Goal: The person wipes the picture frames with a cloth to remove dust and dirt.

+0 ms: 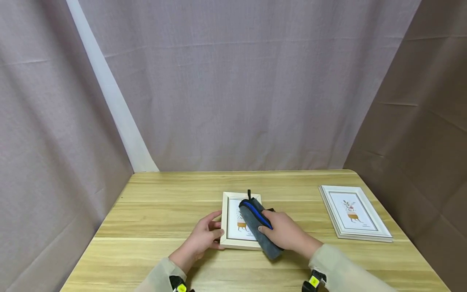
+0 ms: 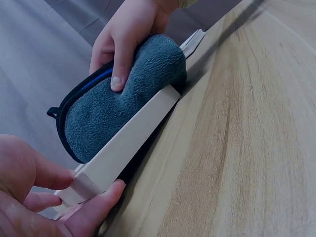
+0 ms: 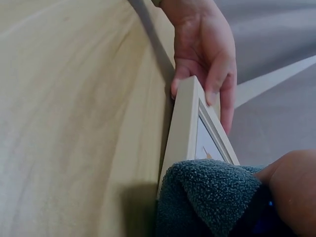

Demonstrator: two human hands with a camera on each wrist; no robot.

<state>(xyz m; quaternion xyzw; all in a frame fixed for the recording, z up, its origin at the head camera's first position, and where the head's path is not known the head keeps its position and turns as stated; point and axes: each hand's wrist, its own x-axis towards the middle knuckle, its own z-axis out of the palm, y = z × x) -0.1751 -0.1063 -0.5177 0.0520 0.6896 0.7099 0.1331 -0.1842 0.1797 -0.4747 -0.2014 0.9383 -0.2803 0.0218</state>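
Note:
A cream picture frame [image 1: 240, 244] with a potted-plant print is in front of me, its near edge tipped up off the table in the left wrist view. My left hand [image 1: 203, 235] grips its near left corner, thumb on one face and fingers on the other. My right hand [image 1: 288, 230] grips a folded grey-blue cleaning cloth [image 1: 251, 221] with black and blue trim and a small black loop. Across the frame's right part lies the cloth, hiding some of the print. Plush pile shows on the cloth [image 2: 94, 121] in the left wrist view.
At the table's right side lies a stack of white picture frames [image 1: 383, 233], the top one bearing a similar plant print. The wooden table [image 1: 160, 202] ends at its back edge against grey curtains [image 1: 233, 101]. A brown curtain [image 1: 419, 170] hangs along the right.

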